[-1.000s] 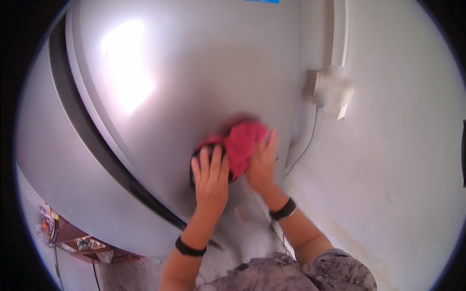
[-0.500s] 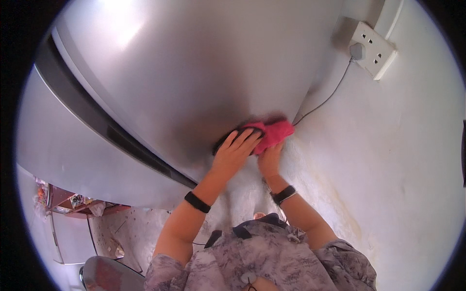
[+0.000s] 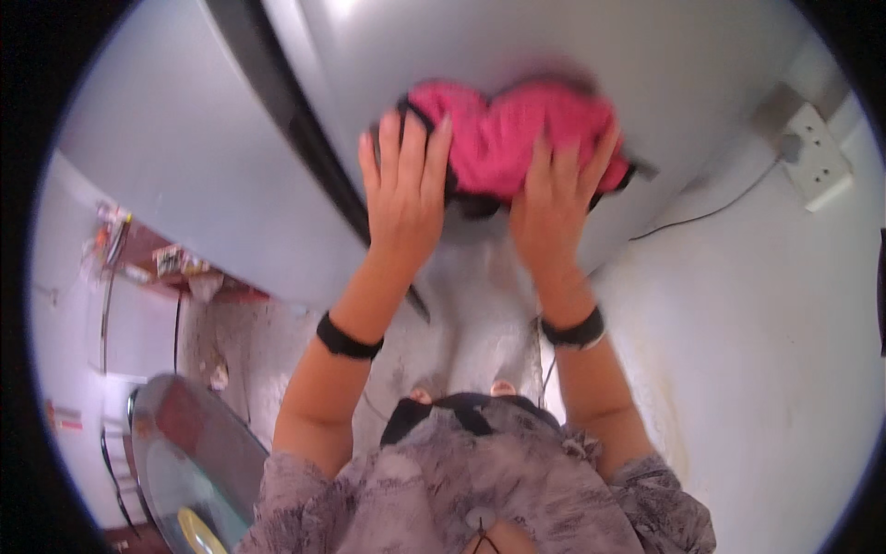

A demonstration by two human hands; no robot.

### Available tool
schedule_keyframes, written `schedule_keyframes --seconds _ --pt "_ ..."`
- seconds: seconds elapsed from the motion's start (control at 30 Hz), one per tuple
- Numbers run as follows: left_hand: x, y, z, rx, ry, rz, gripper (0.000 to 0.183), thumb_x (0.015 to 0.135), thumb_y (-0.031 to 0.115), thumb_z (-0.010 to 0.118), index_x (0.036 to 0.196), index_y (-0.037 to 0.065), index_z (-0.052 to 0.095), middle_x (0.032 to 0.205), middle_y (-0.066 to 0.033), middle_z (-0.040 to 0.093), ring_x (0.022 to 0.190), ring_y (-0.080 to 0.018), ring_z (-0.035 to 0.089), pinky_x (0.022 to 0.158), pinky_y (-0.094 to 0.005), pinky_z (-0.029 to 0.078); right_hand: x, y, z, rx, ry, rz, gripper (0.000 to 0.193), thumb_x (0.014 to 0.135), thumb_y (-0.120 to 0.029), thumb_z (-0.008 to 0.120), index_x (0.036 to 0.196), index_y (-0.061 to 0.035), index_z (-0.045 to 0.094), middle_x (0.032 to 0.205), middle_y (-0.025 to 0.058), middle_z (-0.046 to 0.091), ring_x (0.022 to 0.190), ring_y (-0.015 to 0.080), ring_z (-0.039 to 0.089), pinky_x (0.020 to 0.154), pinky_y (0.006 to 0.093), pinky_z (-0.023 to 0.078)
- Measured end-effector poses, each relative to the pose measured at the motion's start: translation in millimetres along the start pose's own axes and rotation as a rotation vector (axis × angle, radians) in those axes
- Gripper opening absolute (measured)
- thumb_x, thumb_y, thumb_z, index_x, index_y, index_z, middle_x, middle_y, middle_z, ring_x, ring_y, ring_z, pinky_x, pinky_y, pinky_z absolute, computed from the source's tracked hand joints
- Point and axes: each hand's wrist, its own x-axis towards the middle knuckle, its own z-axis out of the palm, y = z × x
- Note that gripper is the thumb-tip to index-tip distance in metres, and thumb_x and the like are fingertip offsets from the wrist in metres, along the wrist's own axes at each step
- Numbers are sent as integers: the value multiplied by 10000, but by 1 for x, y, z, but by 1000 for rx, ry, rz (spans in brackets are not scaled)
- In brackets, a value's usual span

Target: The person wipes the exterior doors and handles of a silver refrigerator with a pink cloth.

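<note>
Both hands (image 3: 406, 198) (image 3: 554, 208) slid higher, flat on pink cloth (image 3: 503, 134).

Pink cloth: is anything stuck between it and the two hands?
No. Both the left hand and the right hand lie flat right on the pink cloth, pressing it against the silver fridge side. Nothing visible sits between them.

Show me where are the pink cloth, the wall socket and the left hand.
pink cloth (image 3: 503, 129), head view, on its middle between the hands
wall socket (image 3: 817, 152), head view, on its white face
left hand (image 3: 403, 198), head view, on the back of the hand
</note>
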Motion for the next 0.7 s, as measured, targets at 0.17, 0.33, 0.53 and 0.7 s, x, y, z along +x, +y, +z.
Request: schedule_keyframes --seconds 0.17,0.33,0.53,0.7 --pt "-20 -9 0 -44 24 -35 388 790 79 490 1177 86 512 1215 -124 462 1185 -322 403 978 -516 274 10 -5 22 -130 -32 -9 258 744 -195 569 983 -111 614 1118 106 462 1206 516 260 968 658 152" --pt "-53 -10 -5 -105 -103 -34 314 762 85 522 1073 71 564 1191 -103 487 1199 -307 402 981 -484 295 -43 2 40 -67 -59 -106 177 750 -248 579 895 -157 627 1142 88 426 1218 523 239 970 680 93" --pt "-64 -12 6 -168 -68 -50 234 726 94 552 950 57 610 1155 -78 525 1174 -278 439 975 -466 313 -54 0 49 -80 -51 -199 375 824 -287 520 1129 -71 529 1263 148 347 1220 583 147 942 686 126" --pt "-75 -4 28 -385 123 -61 199 695 98 573 884 69 629 1192 -55 517 1177 -246 443 977 -393 333 -65 8 56 -156 23 -163 516 827 -360 546 1253 -89 442 1332 184 314 1225 545 172 951 660 150"
